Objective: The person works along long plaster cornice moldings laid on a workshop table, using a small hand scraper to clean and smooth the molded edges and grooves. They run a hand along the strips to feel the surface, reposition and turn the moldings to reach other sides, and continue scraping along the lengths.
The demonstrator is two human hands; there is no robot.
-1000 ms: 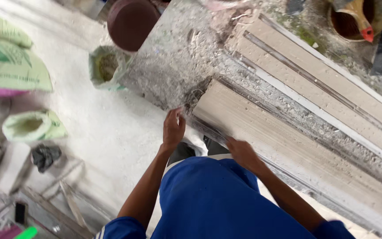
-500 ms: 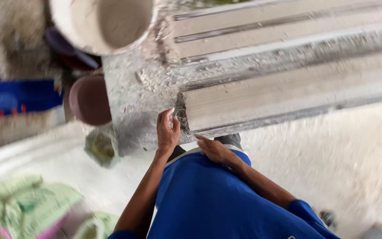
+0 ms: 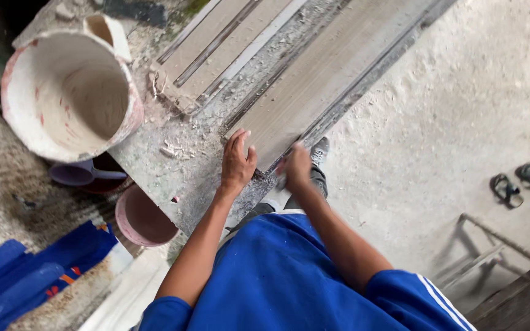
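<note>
- The long grey tile (image 3: 326, 92) is laid on the mortar bed, its near end at the person's feet.
- Since a second ago, the left hand (image 3: 237, 162) has stayed flat on that end, fingers spread, gripping nothing.
- The right hand (image 3: 297, 167) is blurred at the tile's edge; its grip cannot be told.
- A large white bucket (image 3: 69, 98) stands nearby.

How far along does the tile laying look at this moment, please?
Done: two long beige tiles lie in the grey mortar bed. In hand: left hand and right hand press the near end of a third long beige tile. Left: bare mortar beside it.
</note>
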